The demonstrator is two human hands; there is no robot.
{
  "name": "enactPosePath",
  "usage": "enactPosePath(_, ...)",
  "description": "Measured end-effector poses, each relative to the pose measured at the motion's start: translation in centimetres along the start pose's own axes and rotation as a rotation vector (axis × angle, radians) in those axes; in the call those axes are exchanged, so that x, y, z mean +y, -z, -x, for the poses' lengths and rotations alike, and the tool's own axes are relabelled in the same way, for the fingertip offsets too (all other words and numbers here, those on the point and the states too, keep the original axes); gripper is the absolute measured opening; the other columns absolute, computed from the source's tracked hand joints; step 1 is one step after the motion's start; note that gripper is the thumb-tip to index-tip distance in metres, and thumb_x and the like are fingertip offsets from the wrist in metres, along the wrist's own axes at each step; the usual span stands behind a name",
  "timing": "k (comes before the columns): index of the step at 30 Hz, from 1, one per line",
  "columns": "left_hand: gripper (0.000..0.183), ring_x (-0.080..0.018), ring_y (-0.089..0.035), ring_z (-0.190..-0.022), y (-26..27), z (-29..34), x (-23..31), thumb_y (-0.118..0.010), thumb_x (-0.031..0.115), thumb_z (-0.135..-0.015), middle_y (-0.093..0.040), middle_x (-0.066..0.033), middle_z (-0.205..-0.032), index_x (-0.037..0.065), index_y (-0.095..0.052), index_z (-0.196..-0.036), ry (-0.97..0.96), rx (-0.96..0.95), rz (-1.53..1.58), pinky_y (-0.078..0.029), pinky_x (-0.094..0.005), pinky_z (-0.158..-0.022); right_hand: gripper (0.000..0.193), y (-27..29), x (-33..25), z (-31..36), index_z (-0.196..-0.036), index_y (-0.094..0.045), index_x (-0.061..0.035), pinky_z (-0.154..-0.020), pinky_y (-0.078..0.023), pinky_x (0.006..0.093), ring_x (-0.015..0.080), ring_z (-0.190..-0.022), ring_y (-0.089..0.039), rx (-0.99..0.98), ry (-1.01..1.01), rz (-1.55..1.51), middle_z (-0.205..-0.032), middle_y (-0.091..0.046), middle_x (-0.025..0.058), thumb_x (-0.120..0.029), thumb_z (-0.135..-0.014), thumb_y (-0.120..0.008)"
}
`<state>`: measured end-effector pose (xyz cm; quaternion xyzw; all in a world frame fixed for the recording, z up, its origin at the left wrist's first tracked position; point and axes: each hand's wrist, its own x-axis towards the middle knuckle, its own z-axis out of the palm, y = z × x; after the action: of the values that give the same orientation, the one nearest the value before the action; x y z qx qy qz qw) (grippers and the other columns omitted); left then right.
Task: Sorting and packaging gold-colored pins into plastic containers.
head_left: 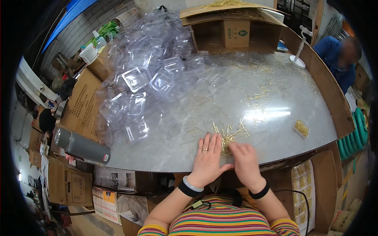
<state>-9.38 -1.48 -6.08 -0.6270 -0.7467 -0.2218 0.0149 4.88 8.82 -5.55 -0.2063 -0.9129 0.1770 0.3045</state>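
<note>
Both hands, left hand and right hand, press flat, fingers spread, on light, slippery gold clips, best pinched singly off the table.

gold pins | thin, loose, small heap | flat on grey table, near front edge

A heap of clear plastic clamshell boxes is piled far left; a brown carton with a green label is set beyond
</note>
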Motion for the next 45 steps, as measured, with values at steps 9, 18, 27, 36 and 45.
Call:
enactPosePath(9,0.067,-0.0460,-0.031,-0.142,0.3,-0.5,-0.2,-0.064,0.039,-0.095,-0.040,-0.0122,-0.156,0.006,-0.044,-0.150,-0.096,-0.059,-0.058,-0.022,-0.0604,-0.118,0.034,3.2,3.5,0.6,-0.125,-0.060,-0.0005,-0.095,-0.044,0.0441,0.0355,-0.106,-0.058,0.066,-0.306,0.094,-0.118,-0.065,0.0157,-0.012,-0.093,-0.064)
enactPosePath(18,0.079,-0.0442,-0.041,-0.133,0.3,0.6,-1.0,-0.082,0.028,-0.081,-0.047,-0.0233,-0.138,-0.004,-0.044,-0.143,-0.017,0.118,0.225,-0.033,-0.0521,-0.115,0.050,0.2,2.0,-1.7,-0.135,-0.053,-0.0011,-0.101,-0.038,0.0482,0.0347,-0.119,-0.053,0.051,-0.113,0.189,-0.130,-0.059,0.0148,-0.023,-0.092,-0.066)
enactPosePath(27,0.085,-0.0422,-0.042,-0.133,0.3,0.5,-1.2,-0.083,0.034,-0.079,-0.048,-0.0229,-0.139,-0.006,-0.043,-0.143,-0.047,0.079,0.127,-0.033,-0.0522,-0.115,0.041,0.7,2.0,-1.5,-0.127,-0.060,-0.0057,-0.100,-0.042,0.0444,0.0325,-0.115,-0.055,-0.015,0.001,-0.178,-0.119,-0.063,0.0115,-0.009,-0.087,-0.069)
enactPosePath(36,0.066,-0.0391,-0.039,-0.138,0.6,0.1,-1.4,-0.073,0.026,-0.089,-0.052,-0.0087,-0.144,0.010,-0.047,-0.147,-0.110,-0.036,0.174,-0.021,-0.0612,-0.118,0.059,1.4,3.8,-0.8,-0.134,-0.058,-0.0098,-0.107,-0.037,0.0497,0.0351,-0.124,-0.050,-0.184,-0.043,-0.304,-0.131,-0.060,0.0100,-0.020,-0.080,-0.079)
enactPosePath(45,0.061,-0.0395,-0.038,-0.140,0.2,0.2,-1.6,-0.069,0.014,-0.090,-0.050,-0.0117,-0.147,0.009,-0.046,-0.147,-0.146,-0.027,0.135,-0.022,-0.0623,-0.117,0.058,2.3,3.7,-2.1,-0.131,-0.061,-0.0094,-0.109,-0.039,0.0464,0.0351,-0.130,-0.048,-0.250,0.062,-0.124,-0.136,-0.058,0.0085,-0.021,-0.078,-0.081)
